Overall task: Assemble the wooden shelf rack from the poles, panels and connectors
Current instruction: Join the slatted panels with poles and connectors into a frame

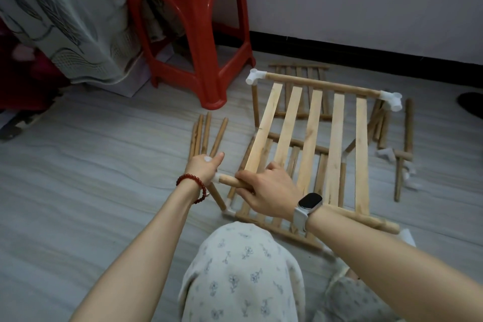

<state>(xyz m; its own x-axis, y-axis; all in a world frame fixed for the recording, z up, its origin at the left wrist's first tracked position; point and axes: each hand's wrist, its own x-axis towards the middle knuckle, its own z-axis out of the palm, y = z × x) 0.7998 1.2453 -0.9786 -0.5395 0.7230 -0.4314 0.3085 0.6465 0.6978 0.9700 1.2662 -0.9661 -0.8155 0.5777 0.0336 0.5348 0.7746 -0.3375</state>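
Note:
A part-built wooden rack stands on the floor in front of me. Its upper slatted panel [311,138] rests on poles, with white connectors at the far left corner [254,78] and far right corner [392,99]. A lower slatted panel [292,162] lies beneath it. My right hand [266,188] grips the near rail pole [230,180] of the upper panel. My left hand [203,165] is closed over a white connector [216,178] at that pole's left end, above a short upright pole [218,197].
Several loose poles [206,133] lie on the floor left of the rack. More poles [407,138] and white connectors [385,154] lie to the right. Another slatted panel [300,70] lies behind. A red plastic stool [193,21] stands at the back left beside draped fabric [57,15].

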